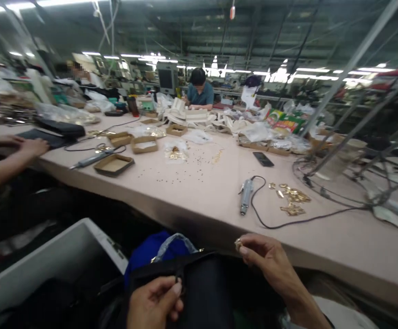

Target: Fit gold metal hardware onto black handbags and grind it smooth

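A black handbag (205, 288) rests in front of me, its handle (174, 242) wrapped in clear plastic. My left hand (156, 301) is closed in a pinch at the front of the bag, on what looks like a narrow black strap (178, 278); the fingertips partly hide it. Out to the right, my right hand (265, 256) pinches a small gold metal fitting (237, 244) between thumb and fingers, just off the table edge. Its exact shape is too small to tell. Behind the bag shows a bright blue cloth (147, 251).
On the table (199, 205) lie a corded electric screwdriver (246, 196), a pile of gold fittings (294, 195), a phone (263, 159) and cardboard trays (114, 164). A grey bin (58, 256) stands at left. A co-worker's hands (30, 145) touch a black piece; another person (200, 91) sits opposite.
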Motion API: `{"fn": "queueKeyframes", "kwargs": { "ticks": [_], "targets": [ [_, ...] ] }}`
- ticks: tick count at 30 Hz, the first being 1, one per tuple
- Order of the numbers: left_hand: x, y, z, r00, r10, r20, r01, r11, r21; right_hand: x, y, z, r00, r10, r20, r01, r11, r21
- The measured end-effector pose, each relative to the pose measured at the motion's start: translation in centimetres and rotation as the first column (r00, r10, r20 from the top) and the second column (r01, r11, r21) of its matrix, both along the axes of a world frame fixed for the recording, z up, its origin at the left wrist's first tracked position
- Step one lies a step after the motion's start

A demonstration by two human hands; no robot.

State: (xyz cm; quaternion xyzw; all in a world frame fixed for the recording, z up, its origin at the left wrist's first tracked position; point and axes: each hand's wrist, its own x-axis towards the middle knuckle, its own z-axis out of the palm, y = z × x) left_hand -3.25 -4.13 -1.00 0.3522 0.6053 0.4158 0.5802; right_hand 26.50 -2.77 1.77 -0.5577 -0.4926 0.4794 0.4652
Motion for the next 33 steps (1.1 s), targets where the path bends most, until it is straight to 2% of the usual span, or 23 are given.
{"fn": "queueKeyframes", "kwargs": {
  "ticks": [3,6,8,13,21,27,33],
  "targets": [
    [0.1,-0.4,0.3,0.999,-0.017,0.030,0.016,1.000,0.012,-3.7,0.7,-0.1,0.982,0.191,-0.010,-0.191,0.981,0.027],
    [0.4,-0.6,0.7,0.999,0.000,0.042,-0.001,1.000,0.020,-6.4,1.3,0.1,0.925,0.379,-0.030,-0.378,0.925,0.040],
    [0.4,-0.7,0.8,0.999,0.011,0.046,-0.012,1.000,0.020,-7.9,1.5,0.4,0.900,0.431,-0.060,-0.432,0.902,0.007],
    [-0.3,-1.1,0.5,0.998,0.004,0.069,-0.006,1.000,0.024,-10.6,2.2,0.9,0.902,0.425,-0.077,-0.431,0.897,-0.097],
    [-1.0,-1.3,0.8,0.989,-0.016,0.148,0.015,1.000,0.012,-12.4,2.6,0.5,0.865,0.502,-0.007,-0.501,0.864,-0.042],
    [-1.3,-1.3,1.2,0.986,-0.077,0.149,0.075,0.997,0.019,-13.0,2.5,0.4,0.886,0.451,0.103,-0.445,0.892,-0.081],
    [-1.4,-1.3,0.9,0.978,-0.097,0.184,0.093,0.995,0.032,-13.6,2.5,0.7,0.885,0.440,0.151,-0.439,0.898,-0.039]
  ]
}}
